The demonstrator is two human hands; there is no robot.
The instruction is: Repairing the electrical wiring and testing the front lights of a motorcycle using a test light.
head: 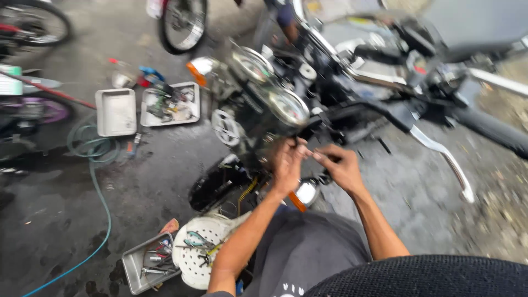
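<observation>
A motorcycle's front end fills the upper middle, with two round chrome gauges (287, 105), an orange turn signal (193, 71) and the handlebar with a silver lever (443, 157) running right. My left hand (287, 165) and my right hand (342, 166) meet just below the gauges, fingertips pinched together on a small part or wire that motion blur hides. A chrome mirror-like piece (306, 193) sits just beneath my hands. Both forearms reach up from the bottom, over my grey shirt (308, 253).
On the wet concrete lie a metal tray of tools (144, 265), a white perforated disc with pliers (201, 250), an empty white tray (115, 111), a tray of parts (170, 104) and a green hose (99, 192). Wheels (182, 23) stand behind. A black seat (429, 278) is at bottom right.
</observation>
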